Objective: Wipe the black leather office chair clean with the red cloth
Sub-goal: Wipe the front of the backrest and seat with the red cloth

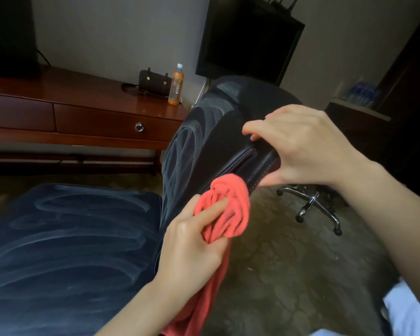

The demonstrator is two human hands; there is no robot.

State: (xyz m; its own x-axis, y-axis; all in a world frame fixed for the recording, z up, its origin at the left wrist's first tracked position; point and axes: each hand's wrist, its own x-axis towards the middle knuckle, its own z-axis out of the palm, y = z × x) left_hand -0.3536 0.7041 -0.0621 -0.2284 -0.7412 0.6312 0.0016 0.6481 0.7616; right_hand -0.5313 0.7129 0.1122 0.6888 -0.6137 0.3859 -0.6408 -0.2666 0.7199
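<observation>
My left hand grips the red cloth; my right hand grips the chair edge. Front streaked, rear likely remains.

Streaked black chair, plain red cloth
Pale swirling smears cross the black chair's leather; the desk is glossy reddish-brown, the bottle orange with a white cap, the carpet mottled olive-brown in a cobbled pattern.

left hand has its fingers curled round the red cloth, right hand pinches the chair back edge, both forearms stretched forward.
</observation>
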